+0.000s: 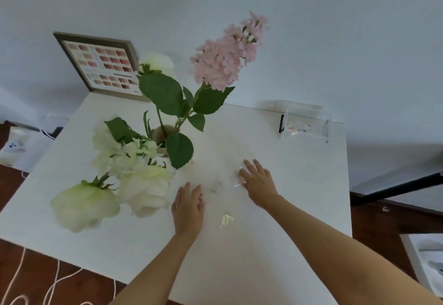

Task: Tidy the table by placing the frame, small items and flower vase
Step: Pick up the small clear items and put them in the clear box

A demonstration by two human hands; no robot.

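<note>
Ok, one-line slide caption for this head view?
Both hands, left and right, reach across the white table beside the flower vase.

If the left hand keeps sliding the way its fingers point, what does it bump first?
Probably the vase. The left hand points up the table toward the leaves and vase, with bare table between. Depth is hard to judge; low leaves might brush first.
</note>
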